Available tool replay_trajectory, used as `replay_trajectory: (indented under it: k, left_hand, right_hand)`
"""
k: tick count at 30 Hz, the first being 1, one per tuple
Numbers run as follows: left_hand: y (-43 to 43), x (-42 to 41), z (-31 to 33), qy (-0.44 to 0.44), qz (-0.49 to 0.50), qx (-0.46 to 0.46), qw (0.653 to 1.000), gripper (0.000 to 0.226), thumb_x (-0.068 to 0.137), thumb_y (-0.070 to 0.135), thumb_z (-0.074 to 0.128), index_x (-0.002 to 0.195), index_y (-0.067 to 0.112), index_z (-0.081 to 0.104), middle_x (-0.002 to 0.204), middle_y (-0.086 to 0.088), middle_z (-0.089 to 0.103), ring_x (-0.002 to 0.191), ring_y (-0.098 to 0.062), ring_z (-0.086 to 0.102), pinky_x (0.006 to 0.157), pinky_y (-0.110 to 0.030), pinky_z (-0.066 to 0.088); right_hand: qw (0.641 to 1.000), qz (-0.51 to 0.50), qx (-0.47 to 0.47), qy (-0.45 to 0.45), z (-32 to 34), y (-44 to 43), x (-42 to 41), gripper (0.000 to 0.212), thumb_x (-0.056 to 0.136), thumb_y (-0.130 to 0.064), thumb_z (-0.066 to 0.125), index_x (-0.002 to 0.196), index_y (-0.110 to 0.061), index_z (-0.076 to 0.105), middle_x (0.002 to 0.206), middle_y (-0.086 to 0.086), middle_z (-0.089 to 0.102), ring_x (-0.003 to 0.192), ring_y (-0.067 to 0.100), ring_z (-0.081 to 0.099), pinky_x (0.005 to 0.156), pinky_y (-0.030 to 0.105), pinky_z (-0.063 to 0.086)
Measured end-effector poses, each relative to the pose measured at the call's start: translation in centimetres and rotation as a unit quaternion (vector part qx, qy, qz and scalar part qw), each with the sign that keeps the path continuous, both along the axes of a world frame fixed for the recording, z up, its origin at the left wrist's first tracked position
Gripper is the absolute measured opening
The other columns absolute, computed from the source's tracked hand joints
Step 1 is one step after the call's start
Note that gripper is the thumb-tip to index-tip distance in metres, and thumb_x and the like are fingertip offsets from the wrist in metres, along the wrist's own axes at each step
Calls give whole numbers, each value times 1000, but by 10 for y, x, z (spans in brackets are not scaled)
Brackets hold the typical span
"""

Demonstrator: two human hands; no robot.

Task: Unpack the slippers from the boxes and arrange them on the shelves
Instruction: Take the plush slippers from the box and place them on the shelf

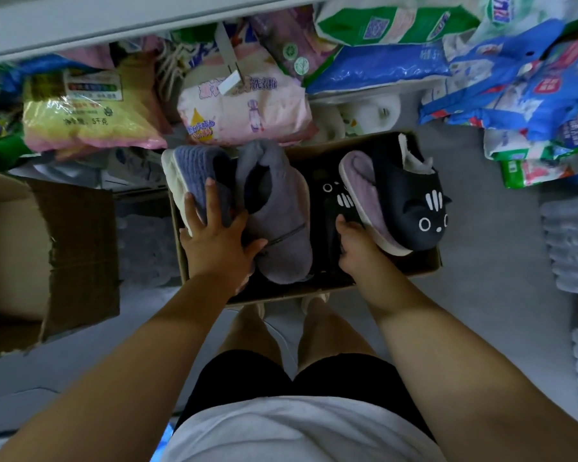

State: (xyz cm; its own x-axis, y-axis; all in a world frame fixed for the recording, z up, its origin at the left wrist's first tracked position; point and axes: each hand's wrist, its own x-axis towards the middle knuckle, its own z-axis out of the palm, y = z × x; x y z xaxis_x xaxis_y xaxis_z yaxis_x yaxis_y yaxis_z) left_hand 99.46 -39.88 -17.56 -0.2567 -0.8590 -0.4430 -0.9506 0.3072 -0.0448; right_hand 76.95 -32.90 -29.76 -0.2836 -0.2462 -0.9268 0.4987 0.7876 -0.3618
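Observation:
An open cardboard box sits on the floor in front of my feet, with several slippers in it. My left hand grips a blue waffle-knit slipper with a white sole at the box's left end. Beside it lies a fuzzy grey-purple slipper. My right hand holds the heel end of a lilac slipper with a white sole, which leans on a black cat-face slipper. Another black cat-face slipper lies deeper in the box, mostly hidden.
A larger open cardboard box stands at the left. Bags of detergent, pink, yellow and blue, are piled beyond the box. A white shelf edge runs along the top. Clear plastic containers are stacked at the right.

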Motion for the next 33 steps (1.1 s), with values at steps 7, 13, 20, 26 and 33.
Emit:
replay_trajectory:
  k: [7,13,20,26,33]
  left_hand:
    - [-3,5,5,-7,-3,23,1000,68,91,73,46,152,43,37,166,-6,-29,150,-47,-18,114,-67,27]
    - [-5,0,12,-11,-15,47,999,64,92,76,36,150,47,37,164,-4,-32,150,-48,-20,115,-65,25]
    - [-4,-16,17,35,18,71,997,58,93,75,36,144,48,47,167,-1,-26,151,-46,-20,117,-66,18]
    - [-7,-34,42,210,121,145,959,46,99,68,33,122,47,67,171,5,-9,154,-30,-19,124,-57,-2]
    - [-13,-59,59,484,256,204,812,62,98,60,52,95,1,70,105,-12,73,93,-4,64,89,-22,48]
  right_hand:
    - [998,-63,-20,15,18,27,-3,75,77,-63,61,135,-17,59,140,11,59,127,34,55,113,54,41]
    - [994,-84,-62,31,93,51,2,24,100,-43,60,108,-21,63,131,9,61,122,29,56,112,48,42]
    - [990,-88,-107,37,126,66,17,21,102,-29,61,102,-8,65,116,13,70,114,32,65,107,48,49]
    - [979,-61,-187,55,139,55,26,21,100,-25,63,83,-13,64,98,10,70,101,26,65,101,49,48]
    - [960,9,-270,69,156,16,26,22,89,-38,72,84,-18,65,97,10,72,99,21,68,104,51,51]
